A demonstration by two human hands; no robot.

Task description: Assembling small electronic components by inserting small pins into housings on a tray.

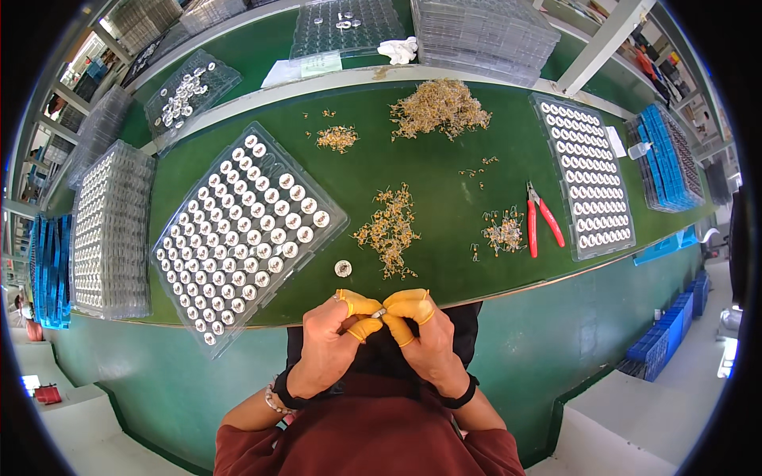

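A small silvery part (379, 313) sits pinched between the fingertips of both hands at the near edge of the green table (444, 206), just in front of the person's body; the left hand (333, 341) closes thumb and forefinger on its left side, the right hand (425, 337) does the same on its right, and both wear yellow finger cots; the part is too small to tell its shape exactly. Just beyond the hands a single round silver disc (343, 268) lies on the table; left of it a clear tray of round silver parts (242, 230) rests at an angle; a loose pile of small brass-coloured pieces (389, 230) lies straight ahead, with a bigger heap (440, 107) farther back; red-handled cutters (540, 218) lie to the right, beside a second filled tray (587, 174); stacked clear trays (111, 230) stand at the far left.
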